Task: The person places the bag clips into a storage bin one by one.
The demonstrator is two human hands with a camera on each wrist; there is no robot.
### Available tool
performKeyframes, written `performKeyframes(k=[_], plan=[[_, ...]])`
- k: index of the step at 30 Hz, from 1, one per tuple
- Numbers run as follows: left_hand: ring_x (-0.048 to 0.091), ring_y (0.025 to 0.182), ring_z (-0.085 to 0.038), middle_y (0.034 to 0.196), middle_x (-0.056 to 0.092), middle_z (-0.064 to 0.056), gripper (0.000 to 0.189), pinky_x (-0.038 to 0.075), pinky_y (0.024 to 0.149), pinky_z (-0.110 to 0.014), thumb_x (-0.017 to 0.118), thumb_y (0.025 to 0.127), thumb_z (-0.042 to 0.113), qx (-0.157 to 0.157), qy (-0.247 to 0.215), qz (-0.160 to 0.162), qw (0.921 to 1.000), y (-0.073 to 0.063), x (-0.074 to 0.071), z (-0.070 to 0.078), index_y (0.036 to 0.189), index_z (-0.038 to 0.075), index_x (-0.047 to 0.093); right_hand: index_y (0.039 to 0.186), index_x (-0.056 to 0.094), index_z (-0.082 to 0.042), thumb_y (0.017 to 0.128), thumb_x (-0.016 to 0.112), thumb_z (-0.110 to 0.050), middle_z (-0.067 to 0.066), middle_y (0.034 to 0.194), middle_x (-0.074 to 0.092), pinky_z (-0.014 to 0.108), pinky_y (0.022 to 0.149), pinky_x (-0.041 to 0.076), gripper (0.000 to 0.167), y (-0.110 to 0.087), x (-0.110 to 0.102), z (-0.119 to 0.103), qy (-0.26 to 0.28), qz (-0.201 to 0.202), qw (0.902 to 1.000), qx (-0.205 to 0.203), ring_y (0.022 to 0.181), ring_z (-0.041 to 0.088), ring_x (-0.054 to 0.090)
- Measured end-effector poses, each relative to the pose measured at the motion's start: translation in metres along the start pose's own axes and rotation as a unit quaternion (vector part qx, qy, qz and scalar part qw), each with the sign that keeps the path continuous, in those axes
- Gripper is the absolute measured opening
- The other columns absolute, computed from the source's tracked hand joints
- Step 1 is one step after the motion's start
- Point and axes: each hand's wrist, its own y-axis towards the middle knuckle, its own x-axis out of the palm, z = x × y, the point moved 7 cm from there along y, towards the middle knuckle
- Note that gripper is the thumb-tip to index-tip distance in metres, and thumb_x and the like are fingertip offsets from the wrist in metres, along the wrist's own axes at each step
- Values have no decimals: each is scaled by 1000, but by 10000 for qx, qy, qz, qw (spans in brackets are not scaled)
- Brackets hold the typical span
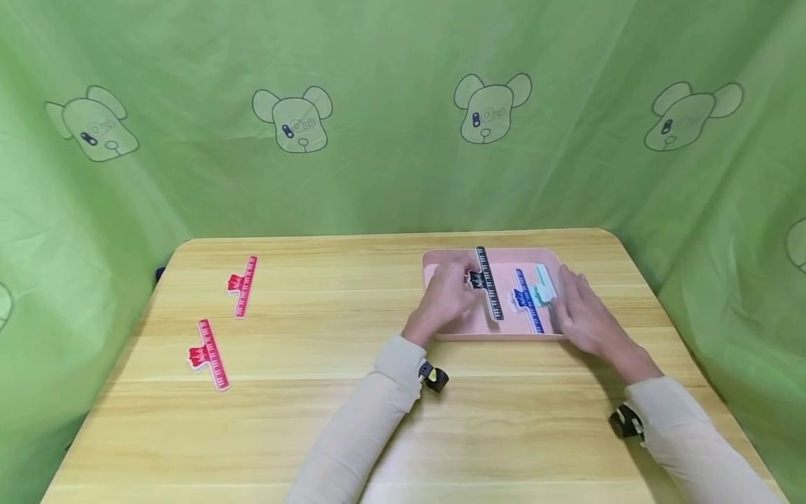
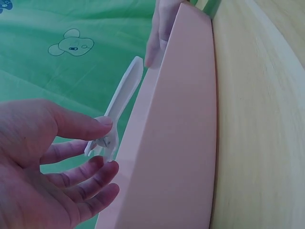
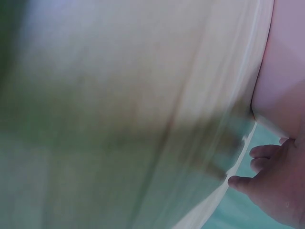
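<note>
My left hand (image 1: pixel 447 297) pinches a black piano-key clip (image 1: pixel 488 287) by its handle over the pink tray (image 1: pixel 497 337). The left wrist view shows the white edge of that clip (image 2: pixel 125 93) between thumb and fingers, beside the tray's outer wall (image 2: pixel 167 129). Inside the tray lie a blue clip (image 1: pixel 530 302) and a mint-green clip (image 1: pixel 545 285). At the tray's right side is my right hand (image 1: pixel 588 315), its fingers fairly straight along the rim. In the right wrist view part of the right hand (image 3: pixel 276 186) shows near the tray corner.
Two red piano-key clips, an upper one (image 1: pixel 246 287) and a lower one (image 1: pixel 210 355), lie apart on the left of the wooden table (image 1: pixel 252 434). Green curtains (image 1: pixel 390 189) with bear-head drawings surround the back and sides.
</note>
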Motion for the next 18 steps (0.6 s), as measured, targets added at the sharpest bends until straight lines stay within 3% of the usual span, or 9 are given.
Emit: performKeyframes(k=[4,9,18], plan=[[55,87,-10,115,62,-3,43,49,71,-15,83,84,5,-46,55,-49,10000,1,5,1,124,6,66,161,-5,2,110,29,-31,34,165,4,69,119,11,70,-1,0,-1,-91,99,9998,-141,150,56,4],[56,95,-12,132,59,-5,40,51,76,-16,82,84,6,-221,62,-128,9997,2,12,-1,121,8,67,160,-3,4,110,29,-30,35,164,3,68,119,10,69,0,-1,-2,-239,165,9993,-243,151,54,4],[55,99,-15,152,50,-6,38,50,78,-20,83,85,9,-277,127,-208,9993,3,22,-4,119,8,67,160,-3,4,110,27,-33,27,167,-10,77,113,9,69,-2,-4,-3,-429,101,9989,-126,153,49,-5]])
